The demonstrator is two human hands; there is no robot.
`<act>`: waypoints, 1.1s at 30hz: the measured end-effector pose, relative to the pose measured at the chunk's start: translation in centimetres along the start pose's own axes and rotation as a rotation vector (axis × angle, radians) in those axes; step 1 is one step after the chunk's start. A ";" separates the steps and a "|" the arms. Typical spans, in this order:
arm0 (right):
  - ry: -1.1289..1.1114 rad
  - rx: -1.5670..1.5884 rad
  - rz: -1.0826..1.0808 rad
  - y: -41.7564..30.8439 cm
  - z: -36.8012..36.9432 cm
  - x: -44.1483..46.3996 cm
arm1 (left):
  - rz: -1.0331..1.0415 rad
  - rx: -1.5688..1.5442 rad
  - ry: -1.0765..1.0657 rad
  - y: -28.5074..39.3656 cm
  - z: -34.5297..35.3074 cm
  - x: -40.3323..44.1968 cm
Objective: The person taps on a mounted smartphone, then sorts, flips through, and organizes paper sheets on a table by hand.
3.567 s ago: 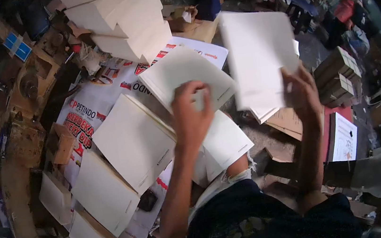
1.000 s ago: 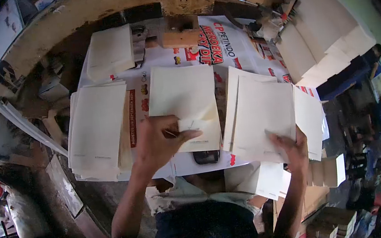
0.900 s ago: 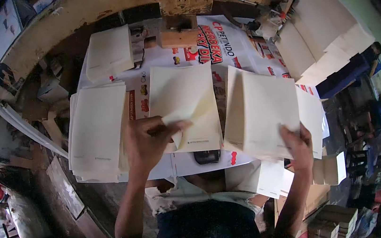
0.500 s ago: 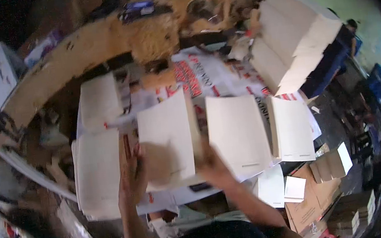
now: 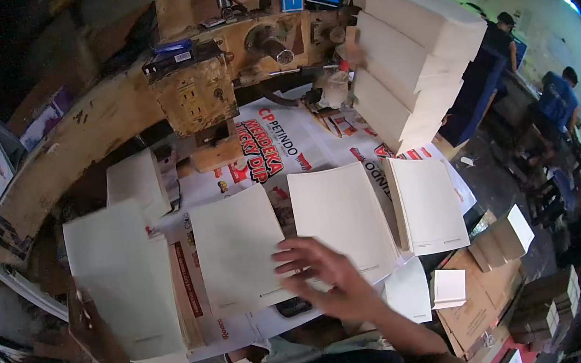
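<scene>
My left hand (image 5: 91,318), dark and partly hidden, grips the left edge of a thick stack of off-white paper (image 5: 125,281) whose upper part looks slightly raised and blurred. My right hand (image 5: 320,276) is open, fingers apart, over the lower right edge of a second paper stack (image 5: 237,250); whether it touches the sheets I cannot tell. To its right lie a third stack (image 5: 343,222) and a fourth stack (image 5: 429,201), each with small print along the bottom edge. A smaller pile (image 5: 135,182) sits behind the left stack.
A printed banner (image 5: 299,133) covers the work surface. Tall paper blocks (image 5: 420,57) rise at the back right. A worn wooden fixture (image 5: 193,95) stands at the back. Cardboard (image 5: 476,304) and paper bundles (image 5: 501,239) are at the lower right. A person in blue (image 5: 558,101) is far right.
The second stack, tilted up between both hands before, now lies flat on the banner. My left hand has moved left to the leftmost stack; my right hand has opened and let go.
</scene>
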State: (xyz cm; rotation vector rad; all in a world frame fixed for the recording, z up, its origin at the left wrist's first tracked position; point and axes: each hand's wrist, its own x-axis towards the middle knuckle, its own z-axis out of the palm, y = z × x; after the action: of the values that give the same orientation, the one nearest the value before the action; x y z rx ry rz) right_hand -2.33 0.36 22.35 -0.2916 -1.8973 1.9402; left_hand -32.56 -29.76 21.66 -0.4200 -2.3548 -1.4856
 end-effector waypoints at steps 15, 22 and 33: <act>0.588 -0.922 -0.438 -3.2 -14.5 1.3 | 0.290 0.757 -0.097 -4.0 3.4 -2.6; 0.559 -1.218 -0.839 -9.2 -20.8 9.2 | 0.447 0.647 -0.471 2.1 8.9 -4.6; 0.607 -1.527 -0.900 -15.6 -27.1 22.8 | 0.377 0.837 -0.427 -1.2 11.1 -4.6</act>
State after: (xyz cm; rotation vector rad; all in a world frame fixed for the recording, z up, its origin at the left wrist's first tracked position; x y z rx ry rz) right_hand -8.97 34.46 39.42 -0.2772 -2.0484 -0.3414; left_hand -30.18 -20.55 14.31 -0.9300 -2.7284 -0.1901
